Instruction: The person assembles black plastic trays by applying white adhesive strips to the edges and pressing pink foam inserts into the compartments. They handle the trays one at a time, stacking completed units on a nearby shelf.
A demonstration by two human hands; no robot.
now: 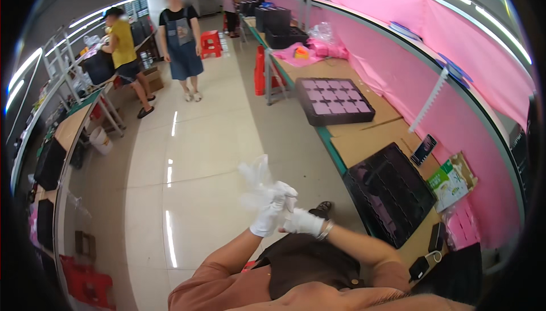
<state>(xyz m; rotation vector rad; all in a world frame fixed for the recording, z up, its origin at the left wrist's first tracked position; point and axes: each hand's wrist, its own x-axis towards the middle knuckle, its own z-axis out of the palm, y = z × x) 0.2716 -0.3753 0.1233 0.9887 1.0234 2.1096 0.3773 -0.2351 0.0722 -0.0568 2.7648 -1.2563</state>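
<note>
My left hand (272,211), in a white glove, is raised in front of my body with its fingers closed. A thin, crumpled, see-through plastic bag (256,177) sticks up from it, blurred at its edges. My right hand (304,223), also white-gloved, meets the left one from the right. Its fingers are bent in against the left hand, and what lies between them is hidden. Closest on the bench to my right hand is a black plastic tray (389,191) with ridged compartments.
A bench along the right carries a black tray with pink inserts (335,98), a phone (424,150), a green-and-white carton (452,183) and a black adapter (420,267). A person (181,44) stands in the aisle; another (122,44) works at the left bench. A red stool (85,280) stands lower left.
</note>
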